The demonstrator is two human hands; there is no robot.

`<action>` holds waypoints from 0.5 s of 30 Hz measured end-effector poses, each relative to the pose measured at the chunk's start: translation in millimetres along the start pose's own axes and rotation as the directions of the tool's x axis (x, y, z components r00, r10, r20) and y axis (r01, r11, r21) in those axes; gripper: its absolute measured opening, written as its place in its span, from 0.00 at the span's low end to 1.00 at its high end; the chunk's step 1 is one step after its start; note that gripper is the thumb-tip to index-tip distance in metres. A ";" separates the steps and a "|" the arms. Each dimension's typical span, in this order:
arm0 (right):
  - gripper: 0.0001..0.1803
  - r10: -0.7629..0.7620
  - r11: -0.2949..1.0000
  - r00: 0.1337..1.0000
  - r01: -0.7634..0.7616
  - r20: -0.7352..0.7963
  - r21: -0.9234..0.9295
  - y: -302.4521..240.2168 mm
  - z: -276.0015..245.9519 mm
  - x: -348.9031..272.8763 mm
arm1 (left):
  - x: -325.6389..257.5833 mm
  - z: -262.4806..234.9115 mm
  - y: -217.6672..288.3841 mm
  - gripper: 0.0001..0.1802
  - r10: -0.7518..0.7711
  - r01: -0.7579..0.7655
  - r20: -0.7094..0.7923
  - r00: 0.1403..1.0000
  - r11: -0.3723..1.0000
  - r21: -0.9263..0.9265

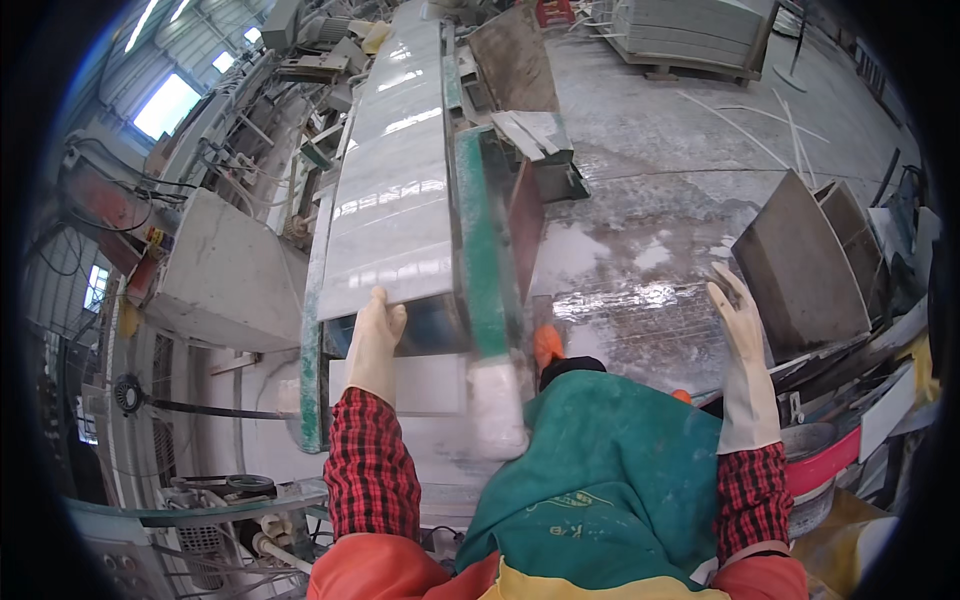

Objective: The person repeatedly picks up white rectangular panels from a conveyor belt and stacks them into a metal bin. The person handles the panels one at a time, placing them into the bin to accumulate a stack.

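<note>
The wet, pale-streaked concrete floor point(680, 170) fills the right and upper part of the view; on it at the top right stands a stack of grey slabs on a pallet point(690, 35); down the middle runs a long machine bed with green rails point(480, 250), and on that bed lies a long polished pale-grey stone slab point(390, 190), its near edge toward the person; to the left sits a grey concrete block point(225, 270); at the right, dark grey stone tiles point(800, 265) lean upright against one another; lower right shows a red and grey bucket point(825, 465); the person wears a green apron point(600, 470) over red checked sleeves; the left hand point(375, 340), in a cream rubber glove, rests with its fingers on the near edge of the slab, closed over that edge rather than spread; the right hand point(740, 330), gloved alike, is raised in the air with fingers wide and straight, holding nothing, just beside the leaning tiles; a blurred white boot point(498, 405) shows below the green rail.
</note>
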State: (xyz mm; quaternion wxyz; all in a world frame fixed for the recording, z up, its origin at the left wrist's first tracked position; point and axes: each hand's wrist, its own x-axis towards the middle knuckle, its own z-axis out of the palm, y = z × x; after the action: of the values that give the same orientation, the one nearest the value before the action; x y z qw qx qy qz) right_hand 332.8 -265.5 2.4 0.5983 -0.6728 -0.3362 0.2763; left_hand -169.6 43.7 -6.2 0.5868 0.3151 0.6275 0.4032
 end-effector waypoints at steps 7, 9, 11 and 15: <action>0.26 0.019 1.000 0.999 -0.019 0.035 -0.014 8.2 -5.6 0.4 | -10.7 11.9 22.9 0.22 -0.229 0.280 -0.218 0.949 0.929 0.242; 0.26 0.025 1.000 0.999 -0.025 0.037 -0.015 11.3 -5.2 0.6 | -9.4 9.5 26.6 0.22 -0.245 0.279 -0.185 0.952 0.940 0.194; 0.26 0.038 0.999 0.999 -0.037 0.024 -0.036 7.9 -5.3 -2.0 | 3.3 0.4 13.8 0.20 -0.168 0.184 -0.110 0.980 0.969 0.163; 0.25 -0.074 0.997 0.997 0.073 -0.024 -0.029 14.7 -22.3 -4.6 | 38.2 -17.4 -31.5 0.17 -0.079 0.074 -0.002 0.997 0.947 -0.313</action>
State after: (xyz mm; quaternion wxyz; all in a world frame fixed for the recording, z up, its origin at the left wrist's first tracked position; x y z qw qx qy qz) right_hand 349.0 -283.7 -9.3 0.6028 -0.6716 -0.3570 0.2411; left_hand -188.7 59.5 -52.5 0.6399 0.1906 0.5718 0.4767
